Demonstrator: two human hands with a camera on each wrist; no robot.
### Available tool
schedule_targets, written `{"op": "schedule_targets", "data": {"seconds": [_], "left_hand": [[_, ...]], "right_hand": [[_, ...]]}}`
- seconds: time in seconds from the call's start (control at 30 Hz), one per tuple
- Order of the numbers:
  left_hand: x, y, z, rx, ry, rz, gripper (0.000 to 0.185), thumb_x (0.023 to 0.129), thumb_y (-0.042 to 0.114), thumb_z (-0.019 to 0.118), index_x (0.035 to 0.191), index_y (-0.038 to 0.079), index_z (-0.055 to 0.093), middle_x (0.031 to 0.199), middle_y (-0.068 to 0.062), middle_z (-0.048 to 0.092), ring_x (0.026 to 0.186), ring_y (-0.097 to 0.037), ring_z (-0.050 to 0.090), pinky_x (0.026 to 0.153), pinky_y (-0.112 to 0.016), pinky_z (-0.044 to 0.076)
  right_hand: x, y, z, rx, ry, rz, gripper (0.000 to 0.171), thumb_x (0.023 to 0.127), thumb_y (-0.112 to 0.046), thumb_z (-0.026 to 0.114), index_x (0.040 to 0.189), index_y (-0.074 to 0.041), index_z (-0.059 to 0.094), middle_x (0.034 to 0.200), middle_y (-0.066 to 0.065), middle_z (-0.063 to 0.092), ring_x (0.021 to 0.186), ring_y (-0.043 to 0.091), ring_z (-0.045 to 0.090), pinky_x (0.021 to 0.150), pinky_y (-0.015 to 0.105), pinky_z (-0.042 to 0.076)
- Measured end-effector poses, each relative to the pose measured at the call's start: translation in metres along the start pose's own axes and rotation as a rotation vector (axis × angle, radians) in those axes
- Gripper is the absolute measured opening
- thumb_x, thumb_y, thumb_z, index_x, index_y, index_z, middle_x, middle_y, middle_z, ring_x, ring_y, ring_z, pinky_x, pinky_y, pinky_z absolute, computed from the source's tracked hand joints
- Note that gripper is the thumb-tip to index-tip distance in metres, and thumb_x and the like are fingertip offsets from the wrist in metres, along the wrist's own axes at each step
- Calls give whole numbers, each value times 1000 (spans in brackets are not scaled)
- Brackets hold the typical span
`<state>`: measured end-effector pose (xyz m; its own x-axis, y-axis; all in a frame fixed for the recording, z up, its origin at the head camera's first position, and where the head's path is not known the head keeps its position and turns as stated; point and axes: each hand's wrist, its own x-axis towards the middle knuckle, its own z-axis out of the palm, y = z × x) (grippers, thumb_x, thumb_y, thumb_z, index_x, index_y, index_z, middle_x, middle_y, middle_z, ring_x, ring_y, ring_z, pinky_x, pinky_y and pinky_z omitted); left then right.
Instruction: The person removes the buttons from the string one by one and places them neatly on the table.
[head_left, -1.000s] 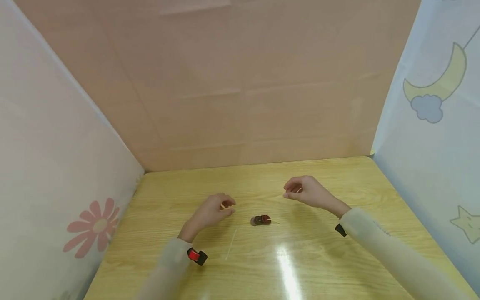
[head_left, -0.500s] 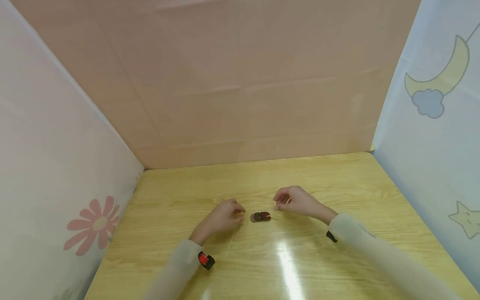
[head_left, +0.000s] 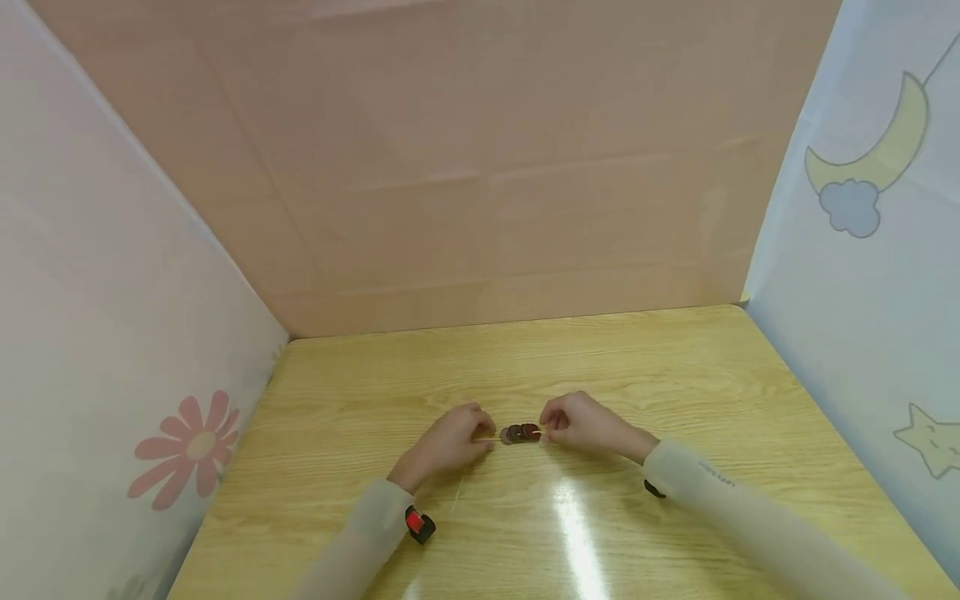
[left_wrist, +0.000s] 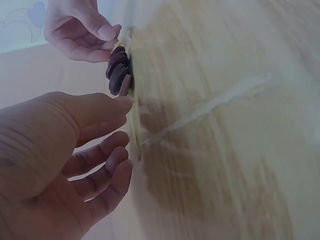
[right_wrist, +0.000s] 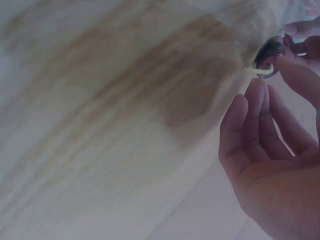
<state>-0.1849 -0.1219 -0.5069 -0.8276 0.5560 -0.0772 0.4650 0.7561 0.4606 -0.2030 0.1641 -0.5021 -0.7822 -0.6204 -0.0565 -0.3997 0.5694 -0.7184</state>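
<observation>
Buttons (head_left: 521, 433), dark red and brown and strung close together on a pale cord, lie near the middle of the wooden table (head_left: 675, 367), between my two hands. From the head camera I see my left hand (head_left: 448, 439) just to the left of the little stack and my right hand (head_left: 581, 423) just to its right, both resting low on the tabletop. In the left wrist view the stack of buttons (left_wrist: 119, 72) stands on edge against the table, and the thumb and forefinger of my left hand (left_wrist: 65, 160) come together at its near end, seemingly pinching the cord there, while the other fingers (left_wrist: 107, 150) curl loosely below. My right hand (left_wrist: 80, 30) shows beyond, thumb and forefinger closing on the far end of the stack. The right wrist view is blurred; it gives the buttons (right_wrist: 270, 52) and a short pale loop of cord (right_wrist: 260, 72) beside my fingertips (right_wrist: 257, 90), though I cannot tell from it alone how firm the hold is. A thin pale strand (head_left: 459, 492) trails across the table toward me. Pink paper (head_left: 480, 167) backs the scene, with a flower-print sheet (head_left: 187, 450) at left and a moon-and-star sheet (head_left: 870, 175) at right.
</observation>
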Motion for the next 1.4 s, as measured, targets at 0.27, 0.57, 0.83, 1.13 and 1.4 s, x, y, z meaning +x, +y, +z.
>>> {"op": "schedule_targets", "data": {"seconds": [0.27,0.57,0.83,1.13,1.4], "left_hand": [[2,-3,4,13,5,1,15,100,26,75,108,15,79,103,4,69,91,-5,62,85,-25,57],[-1,0,8,5,12,-16,11,102,22,71,101,13,78,94,4,66,81,-3,56,74,-22,52],[-1,2,11,66,7,-11,15,106,22,65,101,12,75,94,4,64,79,-3,52,72,-20,51],[0,4,13,246,-18,101,15,110,16,56,107,6,67,103,-4,65,94,-14,58,80,-24,54],[5,2,12,58,-25,11,16,111,15,54,111,7,68,103,-3,71,94,-15,66,85,-29,58]], "right_hand": [[-1,2,8,-39,7,4,10,93,-16,80,100,-9,77,83,-6,69,73,3,59,68,22,53],[-1,2,14,-58,9,29,4,94,-16,79,94,-13,77,81,-9,69,73,2,59,68,21,53],[1,3,15,-66,22,7,4,93,-12,79,92,-9,77,79,-6,71,70,0,59,65,20,52],[3,1,12,-84,24,-10,5,95,-11,76,94,-7,78,82,-4,73,71,0,58,67,20,52],[3,1,8,-51,20,-13,7,97,-15,75,91,-12,78,81,-6,73,71,1,57,66,21,51]]}}
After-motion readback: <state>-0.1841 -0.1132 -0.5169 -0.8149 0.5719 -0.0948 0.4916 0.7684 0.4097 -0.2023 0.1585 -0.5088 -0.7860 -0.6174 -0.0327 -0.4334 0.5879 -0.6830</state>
